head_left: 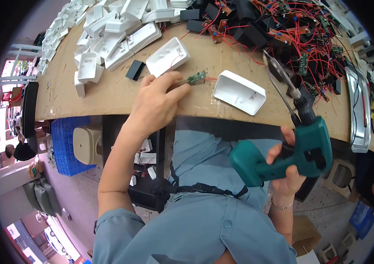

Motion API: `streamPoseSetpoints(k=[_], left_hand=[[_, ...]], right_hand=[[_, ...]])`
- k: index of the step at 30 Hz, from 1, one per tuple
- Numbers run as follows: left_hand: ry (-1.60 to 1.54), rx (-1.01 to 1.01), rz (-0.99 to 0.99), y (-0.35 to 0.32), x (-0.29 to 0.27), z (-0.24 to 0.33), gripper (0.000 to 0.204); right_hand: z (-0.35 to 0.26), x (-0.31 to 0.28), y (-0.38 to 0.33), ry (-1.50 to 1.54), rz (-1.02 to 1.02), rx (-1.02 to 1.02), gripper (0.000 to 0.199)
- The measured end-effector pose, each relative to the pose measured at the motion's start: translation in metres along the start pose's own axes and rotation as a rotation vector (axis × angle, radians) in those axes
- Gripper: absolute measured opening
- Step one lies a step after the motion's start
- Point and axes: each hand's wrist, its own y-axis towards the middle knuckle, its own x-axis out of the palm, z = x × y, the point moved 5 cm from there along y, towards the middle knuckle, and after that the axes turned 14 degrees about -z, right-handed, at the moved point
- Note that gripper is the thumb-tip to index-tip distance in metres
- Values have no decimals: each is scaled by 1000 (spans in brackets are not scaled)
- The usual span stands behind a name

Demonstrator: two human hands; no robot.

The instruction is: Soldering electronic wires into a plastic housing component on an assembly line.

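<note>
An electronics assembly workshop: a long tan worktable (86,104) bears a heap of white plastic casings (143,37) and a tangle of red-wired green circuit boards (303,65) and black rectangular boxes (190,14), a teal pistol-shaped soldering tool (303,149) is in hand, and a blue plastic crate (64,149) and beige plastic stool (86,145) stand below

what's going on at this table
Someone is working at a brown table. Their right hand holds up a green handheld tool, while their left hand is at one end of a small circuit board. A white casing lies open to the board's right, and a second casing just beyond the hand.
</note>
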Motion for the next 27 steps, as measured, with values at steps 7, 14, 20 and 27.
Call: streamPoseSetpoints(k=[7,14,20,27], left_hand=[[-29,47,259,31,-2,19,26],[70,-72,-89,59,21,23,20],[-270,-107,367,38,-5,6,7],[-572,182,446,33,-12,26,17]], right_hand=[[19,13,33,139,-30,13,84],[28,24,44,108,-20,38,86],[39,28,39,60,82,-77,86],[41,31,47,90,98,-142,88]])
